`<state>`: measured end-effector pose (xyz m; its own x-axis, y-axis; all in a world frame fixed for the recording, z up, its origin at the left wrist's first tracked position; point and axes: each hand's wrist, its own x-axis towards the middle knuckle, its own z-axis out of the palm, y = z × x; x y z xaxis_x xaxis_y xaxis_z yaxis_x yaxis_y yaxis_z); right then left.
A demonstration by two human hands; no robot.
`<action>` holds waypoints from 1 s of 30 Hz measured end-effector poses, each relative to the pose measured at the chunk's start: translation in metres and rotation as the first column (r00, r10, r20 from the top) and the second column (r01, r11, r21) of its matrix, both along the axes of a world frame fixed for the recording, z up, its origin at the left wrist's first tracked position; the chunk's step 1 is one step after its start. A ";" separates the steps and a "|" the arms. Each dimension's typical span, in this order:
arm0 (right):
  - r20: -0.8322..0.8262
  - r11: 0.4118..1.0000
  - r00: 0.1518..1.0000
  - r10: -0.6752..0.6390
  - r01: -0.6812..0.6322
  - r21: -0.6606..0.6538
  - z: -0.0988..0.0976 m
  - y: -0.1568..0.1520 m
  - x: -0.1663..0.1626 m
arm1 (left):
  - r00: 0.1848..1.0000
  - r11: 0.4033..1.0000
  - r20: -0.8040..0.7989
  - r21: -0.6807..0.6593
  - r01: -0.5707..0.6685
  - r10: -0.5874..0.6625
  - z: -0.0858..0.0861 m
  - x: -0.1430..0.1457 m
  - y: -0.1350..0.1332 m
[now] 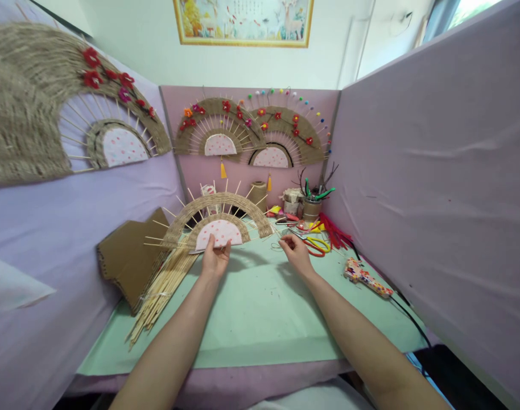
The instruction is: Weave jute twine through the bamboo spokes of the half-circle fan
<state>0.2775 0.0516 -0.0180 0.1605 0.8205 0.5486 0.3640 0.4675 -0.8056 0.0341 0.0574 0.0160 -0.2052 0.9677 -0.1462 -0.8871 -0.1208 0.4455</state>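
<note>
My left hand (216,259) grips the lower edge of a half-round fan (219,200), its thumb over the white, red-dotted centre. Thin sticks radiate from that centre, and tan twine is woven across them in two bands. The fan is held up above the table. To its right, my right hand (294,252) pinches a thin strand of twine (276,230) near the fan's right end. Scissors (317,246) with red and yellow handles lie just beyond the right hand.
A bundle of sticks (164,287) and brown cardboard (134,256) lie left. On the right rests a flower-patterned glue gun (366,276) with a black cord. Behind stand a twine spool (258,195) and a pot (312,209) holding green-handled pliers. Finished fans (285,119) hang on the partitions.
</note>
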 end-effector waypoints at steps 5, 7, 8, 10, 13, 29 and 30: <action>-0.109 0.993 0.990 0.094 -0.101 -0.054 0.003 0.000 0.000 | 0.999 0.999 0.020 0.016 0.038 -0.038 0.000 0.001 -0.001; -0.123 0.990 0.986 0.112 -0.121 -0.067 0.005 -0.001 0.000 | 0.999 0.999 0.027 0.012 0.042 -0.042 0.000 0.002 -0.001; -0.126 0.988 0.984 0.122 -0.132 -0.075 0.005 -0.002 0.000 | 0.999 0.999 0.030 0.007 0.039 -0.039 0.000 0.002 -0.001; -0.120 0.984 0.983 0.139 -0.151 -0.093 0.006 -0.002 -0.001 | 0.999 0.999 0.031 -0.006 0.037 -0.037 0.000 0.002 -0.002; -0.093 0.979 0.984 0.152 -0.163 -0.121 0.004 0.000 0.000 | 0.998 0.998 0.028 -0.019 0.061 -0.060 0.000 0.002 -0.002; 0.353 0.971 0.918 -0.182 0.111 0.214 0.011 -0.001 0.028 | 0.988 0.988 -0.142 -0.153 0.037 -0.059 -0.001 0.001 -0.001; 0.377 0.965 0.905 -0.196 0.109 0.239 0.012 -0.002 0.028 | 0.986 0.986 -0.153 -0.164 0.038 -0.064 -0.001 0.001 -0.001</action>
